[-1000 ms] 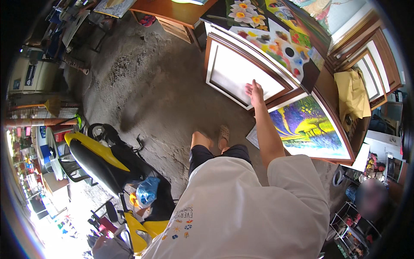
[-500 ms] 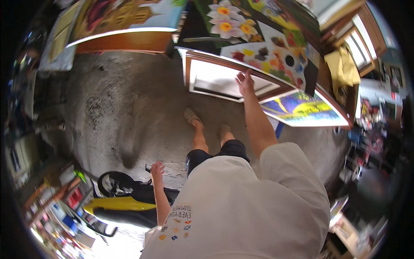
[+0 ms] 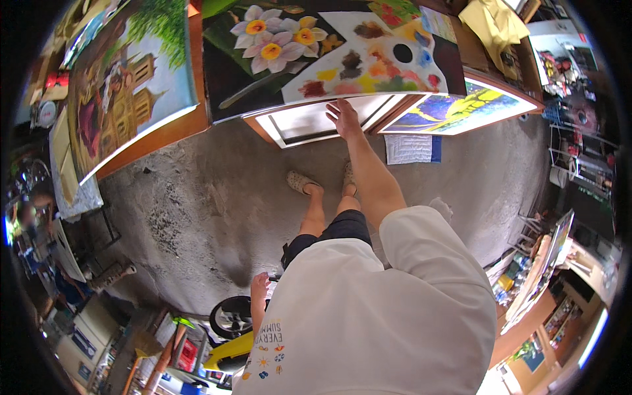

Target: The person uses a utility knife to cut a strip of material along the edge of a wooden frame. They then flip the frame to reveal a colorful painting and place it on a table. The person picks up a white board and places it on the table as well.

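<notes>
My right hand (image 3: 344, 118) is stretched forward, its fingers apart and nothing in them. It is close to the lower edge of a dark flower picture (image 3: 224, 92) with white blossoms and a paint-smeared palette shape; whether the fingertips touch that edge I cannot tell. Just below the hand is a brown-framed panel (image 3: 299, 127) with a pale centre. A purple and yellow picture (image 3: 454, 108) leans to its right. Low beside my body, my left hand (image 3: 259, 288) hangs with its fingers loosely bent and nothing visible in it.
A castle painting (image 3: 125, 92) stands at the left. A folded white cloth (image 3: 405, 149) lies on the grey floor (image 3: 197, 217). Behind my left side is a yellow and black motorbike (image 3: 234, 345). Yellow-brown fabric (image 3: 490, 23) hangs at the upper right.
The view has turned right and come nearer the pictures. My right hand has come up close to the flower picture's lower edge. My left hand has drawn closer to my body.
</notes>
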Motion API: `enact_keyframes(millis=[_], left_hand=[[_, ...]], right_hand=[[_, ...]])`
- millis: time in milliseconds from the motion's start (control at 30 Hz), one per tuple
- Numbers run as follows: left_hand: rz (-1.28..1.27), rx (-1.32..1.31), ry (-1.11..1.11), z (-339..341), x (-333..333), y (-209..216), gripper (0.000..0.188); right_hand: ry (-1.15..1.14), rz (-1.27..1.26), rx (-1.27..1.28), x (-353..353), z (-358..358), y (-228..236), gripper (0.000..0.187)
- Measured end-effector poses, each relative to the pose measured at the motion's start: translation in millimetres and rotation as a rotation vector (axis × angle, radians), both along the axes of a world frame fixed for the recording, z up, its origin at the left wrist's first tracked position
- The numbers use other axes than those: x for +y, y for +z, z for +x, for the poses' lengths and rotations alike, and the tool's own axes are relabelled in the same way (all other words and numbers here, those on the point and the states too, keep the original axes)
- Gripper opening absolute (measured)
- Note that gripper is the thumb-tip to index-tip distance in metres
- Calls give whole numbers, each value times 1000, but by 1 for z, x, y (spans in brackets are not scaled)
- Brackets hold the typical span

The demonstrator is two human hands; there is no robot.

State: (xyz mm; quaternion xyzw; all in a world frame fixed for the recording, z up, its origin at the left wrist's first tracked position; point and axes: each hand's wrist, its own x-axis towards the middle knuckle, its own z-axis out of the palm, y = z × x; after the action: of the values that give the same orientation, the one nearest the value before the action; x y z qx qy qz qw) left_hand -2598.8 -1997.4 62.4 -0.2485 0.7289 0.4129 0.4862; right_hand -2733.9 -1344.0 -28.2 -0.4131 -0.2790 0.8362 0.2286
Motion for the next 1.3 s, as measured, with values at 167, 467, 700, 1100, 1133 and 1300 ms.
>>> enact_keyframes(millis=[167,467,700,1100,1133,1300], left_hand=[[-22,38,90,-29,9,5,43],[-1,94,-95,-54,62,4,50],[88,58,-42,-59,91,-4,47],[951,258,339,-78,324,71,75],[953,279,399,-76,322,82,73],[1093,298,592,-68,289,102,61]], right_hand=[[23,31,-11,-21,14,6,55],[102,149,-33,-93,45,50,60],[150,220,-8,-134,67,91,50],[448,259,65,-239,107,152,47],[459,255,59,-246,107,160,50],[796,440,153,-255,109,174,43]])
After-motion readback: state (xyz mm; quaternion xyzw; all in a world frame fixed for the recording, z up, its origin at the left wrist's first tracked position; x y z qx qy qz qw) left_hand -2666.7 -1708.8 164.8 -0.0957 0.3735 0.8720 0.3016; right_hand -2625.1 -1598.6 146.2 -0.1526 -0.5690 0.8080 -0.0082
